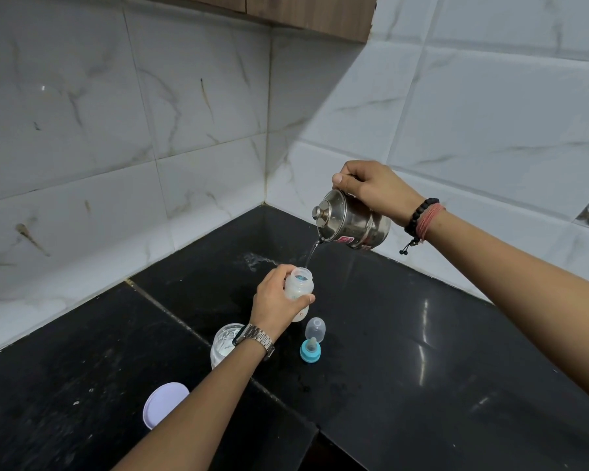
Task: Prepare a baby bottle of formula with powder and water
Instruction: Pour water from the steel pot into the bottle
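At the lower left of the frame a pale round lid (165, 404) lies flat on the black stone counter (405, 351). Just right of it, partly hidden behind the left forearm, stands an open clear jar (222, 343) with white powder inside, presumably the formula.

A little below the middle of the frame, the left hand (275, 302) wraps its fingers and thumb round the baby bottle (298, 289), holding it upright with its open mouth facing up. The bottle looks milky near its base, so I judge the powder is already in. Below and just right of it on the counter stand 2 loose parts: a clear dome cap (315, 329) and a blue screw ring with its teat (310, 350), close together but apart from the bottle.

Up and to the right, the right hand (374, 190) grips the handle of a small steel kettle (352, 220), lid on, tipped down to the left. A thin stream of water (312, 253) falls from its spout to the bottle's mouth. That is what matters: spout directly above and to the right of the narrow opening, with nothing between them. A wet patch (252, 259) on the counter behind the bottle suggests how easily the stream could miss. The teat ring lies nearer the left hand for capping afterwards.
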